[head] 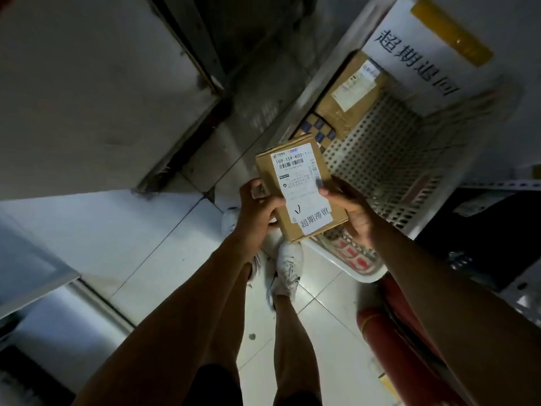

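Parcel [295,183] held btwn L grip [257,206] & R grip [348,209].

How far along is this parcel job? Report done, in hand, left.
Done: the parcel carries a white sticker at the foot of its label, and other boxes lie in the white basket.
In hand: the left hand and right hand grip the parcel near the basket.
Left: it is not yet in the basket, likely its next stop.
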